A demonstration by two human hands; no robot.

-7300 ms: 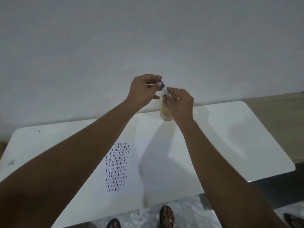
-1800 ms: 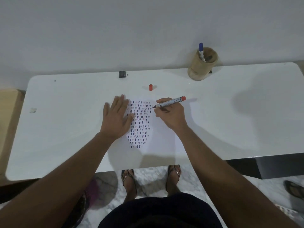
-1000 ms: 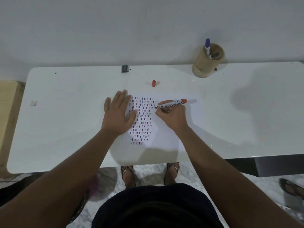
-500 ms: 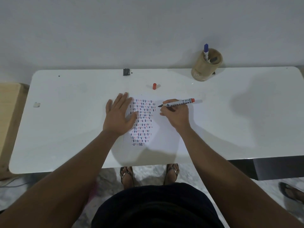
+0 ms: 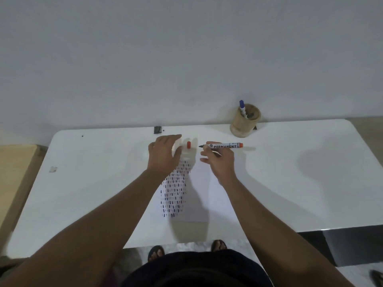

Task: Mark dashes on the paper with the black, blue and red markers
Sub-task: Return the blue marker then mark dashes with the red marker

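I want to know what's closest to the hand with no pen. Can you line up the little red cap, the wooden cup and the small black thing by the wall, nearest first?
From the left hand:
1. Red cap, just to its right, by the fingertips.
2. Small black thing, a bit beyond the hand, at the table's back edge.
3. Wooden cup, far off to the right by the wall.

arms: both bare to the frame's lower edge, no sleeves in view
left hand [image 5: 163, 156]: no ring, watch or band seen
right hand [image 5: 219, 160]: same, nothing worn
lap: dark garment [image 5: 196, 268], bottom centre
feet: dark open-toe sandals [image 5: 156, 252], toes showing
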